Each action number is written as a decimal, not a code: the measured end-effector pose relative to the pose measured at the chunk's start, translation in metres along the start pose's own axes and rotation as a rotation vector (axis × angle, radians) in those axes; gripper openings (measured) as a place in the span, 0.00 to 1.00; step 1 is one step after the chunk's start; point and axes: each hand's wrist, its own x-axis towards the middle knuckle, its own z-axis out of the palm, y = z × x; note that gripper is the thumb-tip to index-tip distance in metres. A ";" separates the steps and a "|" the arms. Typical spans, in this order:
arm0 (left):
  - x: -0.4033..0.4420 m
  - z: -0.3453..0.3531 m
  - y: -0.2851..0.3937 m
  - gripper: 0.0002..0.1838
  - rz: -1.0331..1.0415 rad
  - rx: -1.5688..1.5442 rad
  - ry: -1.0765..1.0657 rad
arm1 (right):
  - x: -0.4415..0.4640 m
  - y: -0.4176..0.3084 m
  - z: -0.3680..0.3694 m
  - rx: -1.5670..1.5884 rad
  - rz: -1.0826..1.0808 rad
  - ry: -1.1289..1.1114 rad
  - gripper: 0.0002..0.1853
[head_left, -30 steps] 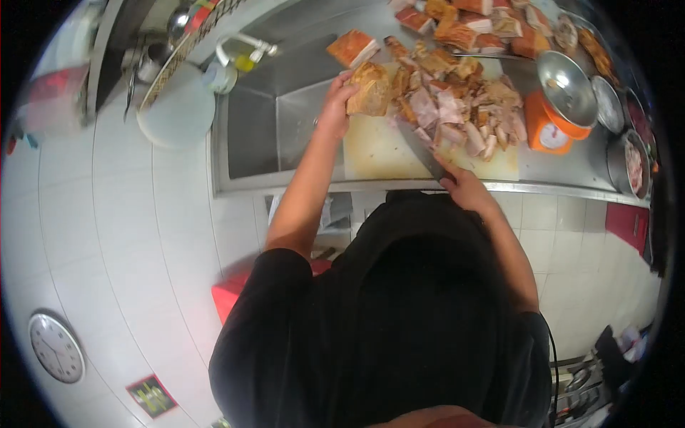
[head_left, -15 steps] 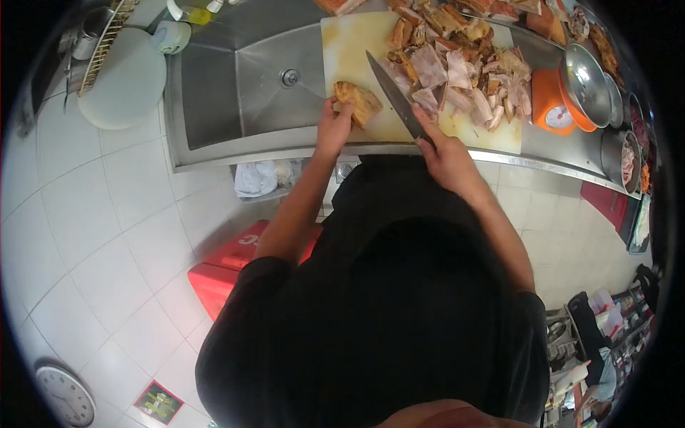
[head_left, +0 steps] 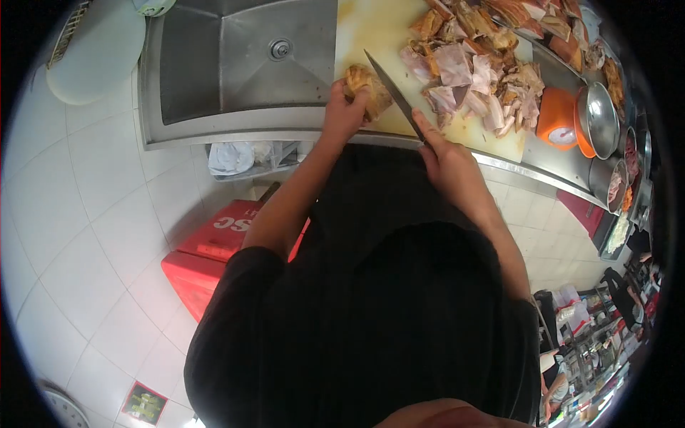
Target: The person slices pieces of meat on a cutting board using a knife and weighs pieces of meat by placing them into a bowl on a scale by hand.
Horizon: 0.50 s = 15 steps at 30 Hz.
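On the left part of the pale cutting board (head_left: 349, 32) lies a browned piece of meat (head_left: 374, 89), and my left hand (head_left: 347, 110) is closed on its left side. My right hand (head_left: 446, 153) grips a long knife (head_left: 392, 89) by the handle, a finger laid along its spine. The blade points away from me, up and to the left, just right of the held piece; whether it touches the meat I cannot tell. A heap of cut meat pieces (head_left: 457, 68), some browned and some pale, covers the right side of the board.
Left of the board is a steel sink (head_left: 242, 78) with a drain. To the right stands an orange scale (head_left: 556, 118) beside a metal bowl (head_left: 599, 121). More large meat pieces (head_left: 531, 18) lie at the back. Below the counter is a red box (head_left: 207, 250).
The view has shifted, moving the counter up and left in it. My left hand has shifted its hold on the meat, which is turned, and the knife is closer to it.
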 end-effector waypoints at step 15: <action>0.003 0.001 -0.001 0.43 0.037 0.061 -0.038 | 0.061 -0.019 0.006 -0.146 0.049 -0.125 0.37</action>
